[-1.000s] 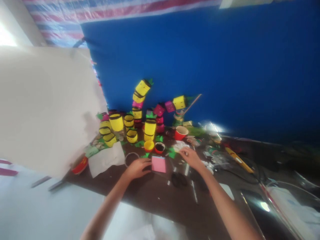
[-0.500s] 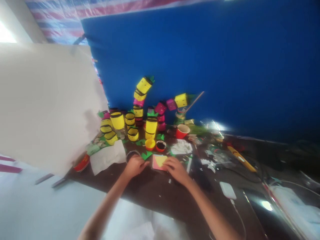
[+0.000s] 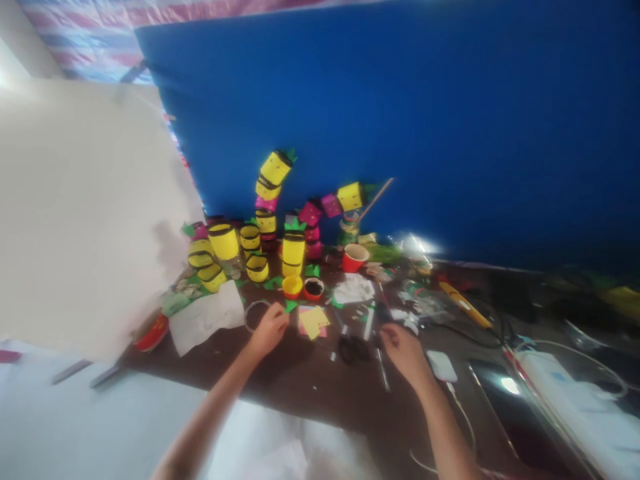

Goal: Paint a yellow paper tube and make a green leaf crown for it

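Note:
My left hand (image 3: 270,329), its fingers curled together, is at the right edge of a clear ring like a roll of tape (image 3: 248,319); whatever it pinches is hidden. Between my hands lie a yellow paper piece (image 3: 314,321) and pink paper squares (image 3: 323,331). My right hand (image 3: 401,348) is closed low over the table, its fingertips beside a dark, blurred item (image 3: 383,315); what they hold cannot be made out. To its left are black-handled scissors (image 3: 353,349) and a thin silver pen-like stick (image 3: 383,371).
Yellow and magenta paper cylinders (image 3: 293,250) with green tops stand at the back before a blue board (image 3: 390,100). Small yellow (image 3: 293,287) and dark-filled cups (image 3: 314,288), a red cup (image 3: 355,259), white paper (image 3: 213,317), a yellow cutter (image 3: 465,305) and a phone (image 3: 515,407) surround the hands.
My right hand has left the papers and moved right, uncovering the scissors and silver stick. My left hand stays by the ring, drawn slightly off it. The view has shifted a little right.

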`<act>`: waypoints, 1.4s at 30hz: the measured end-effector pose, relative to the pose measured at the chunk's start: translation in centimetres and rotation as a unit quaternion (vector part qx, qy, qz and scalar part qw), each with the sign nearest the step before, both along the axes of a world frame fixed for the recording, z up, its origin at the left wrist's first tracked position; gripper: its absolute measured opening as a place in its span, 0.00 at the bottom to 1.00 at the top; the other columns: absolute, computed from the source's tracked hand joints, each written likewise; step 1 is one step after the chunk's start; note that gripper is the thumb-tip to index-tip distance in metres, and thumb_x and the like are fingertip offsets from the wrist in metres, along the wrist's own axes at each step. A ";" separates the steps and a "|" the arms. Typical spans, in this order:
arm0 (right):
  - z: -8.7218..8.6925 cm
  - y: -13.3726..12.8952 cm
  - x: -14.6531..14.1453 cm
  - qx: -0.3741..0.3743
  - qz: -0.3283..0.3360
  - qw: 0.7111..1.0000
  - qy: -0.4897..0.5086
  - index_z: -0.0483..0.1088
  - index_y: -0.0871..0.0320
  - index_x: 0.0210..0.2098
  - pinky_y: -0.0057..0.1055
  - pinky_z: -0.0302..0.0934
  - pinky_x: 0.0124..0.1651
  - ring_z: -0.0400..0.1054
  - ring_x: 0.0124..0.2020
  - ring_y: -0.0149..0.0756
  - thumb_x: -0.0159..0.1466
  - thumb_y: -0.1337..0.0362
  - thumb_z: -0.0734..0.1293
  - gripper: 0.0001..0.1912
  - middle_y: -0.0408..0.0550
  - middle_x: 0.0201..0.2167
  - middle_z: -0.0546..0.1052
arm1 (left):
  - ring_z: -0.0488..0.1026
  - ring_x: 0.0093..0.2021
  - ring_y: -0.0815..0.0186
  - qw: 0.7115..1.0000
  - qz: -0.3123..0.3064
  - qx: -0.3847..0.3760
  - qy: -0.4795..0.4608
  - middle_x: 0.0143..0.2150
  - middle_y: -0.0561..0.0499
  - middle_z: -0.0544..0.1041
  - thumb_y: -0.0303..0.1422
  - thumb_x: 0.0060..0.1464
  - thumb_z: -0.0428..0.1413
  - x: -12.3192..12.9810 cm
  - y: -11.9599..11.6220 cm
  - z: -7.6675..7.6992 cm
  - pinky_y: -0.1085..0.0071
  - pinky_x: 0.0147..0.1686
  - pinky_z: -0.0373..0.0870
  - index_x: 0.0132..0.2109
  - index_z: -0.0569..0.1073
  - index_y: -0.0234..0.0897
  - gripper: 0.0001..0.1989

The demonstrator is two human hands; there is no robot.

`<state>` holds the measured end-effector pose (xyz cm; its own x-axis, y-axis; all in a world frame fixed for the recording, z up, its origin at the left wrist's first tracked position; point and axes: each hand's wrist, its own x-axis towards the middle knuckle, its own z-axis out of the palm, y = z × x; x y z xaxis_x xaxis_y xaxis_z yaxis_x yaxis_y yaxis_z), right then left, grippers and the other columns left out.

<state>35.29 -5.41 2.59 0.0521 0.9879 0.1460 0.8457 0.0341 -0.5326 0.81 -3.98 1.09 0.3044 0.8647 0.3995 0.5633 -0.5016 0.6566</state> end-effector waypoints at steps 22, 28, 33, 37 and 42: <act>0.0 -3.0 -1.5 0.064 -0.033 0.957 0.282 0.71 0.58 0.41 0.37 0.65 0.43 0.71 0.38 0.40 0.54 0.62 0.62 0.16 0.52 0.39 0.77 | 0.69 0.29 0.69 0.990 0.015 -0.113 -0.083 0.31 0.47 0.74 0.47 0.56 0.47 0.9 -0.5 1.4 0.73 0.28 0.63 0.46 0.70 0.32 0.23; -1.9 -2.5 -4.3 0.087 -0.048 0.947 0.304 0.68 0.58 0.38 0.36 0.66 0.40 0.72 0.36 0.40 0.56 0.59 0.62 0.12 0.52 0.34 0.76 | 0.68 0.34 0.67 0.991 -0.093 -0.021 0.091 0.32 0.49 0.71 0.41 0.51 0.56 2.1 -0.6 1.2 0.72 0.33 0.62 0.37 0.74 0.39 0.11; -3.5 -2.8 -5.3 0.101 -0.051 0.954 0.277 0.66 0.58 0.39 0.36 0.65 0.39 0.71 0.35 0.39 0.58 0.58 0.61 0.12 0.51 0.34 0.76 | 0.67 0.32 0.67 0.974 -0.130 0.033 0.182 0.29 0.48 0.70 0.36 0.58 0.48 3.0 0.2 1.1 0.72 0.32 0.61 0.32 0.74 0.37 0.13; -3.9 -2.6 -5.3 0.101 -0.047 0.961 0.251 0.66 0.58 0.38 0.35 0.65 0.39 0.71 0.35 0.40 0.58 0.59 0.61 0.12 0.51 0.34 0.76 | 0.68 0.31 0.67 0.965 -0.145 0.049 0.213 0.28 0.48 0.70 0.35 0.58 0.47 3.0 0.6 1.1 0.72 0.31 0.61 0.32 0.74 0.36 0.13; -4.0 -2.3 -5.1 0.100 -0.044 0.966 0.232 0.66 0.59 0.40 0.35 0.64 0.38 0.71 0.33 0.39 0.58 0.59 0.60 0.13 0.51 0.33 0.76 | 0.67 0.32 0.66 0.963 -0.163 0.035 0.214 0.29 0.48 0.70 0.32 0.57 0.48 3.2 1.0 0.9 0.72 0.31 0.60 0.32 0.73 0.36 0.11</act>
<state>30.18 -7.70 -1.45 0.2407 0.9313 0.2735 0.5208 0.1139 -0.8460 3.97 -3.00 1.95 0.7046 0.6709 0.2312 0.5797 -0.7321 0.3578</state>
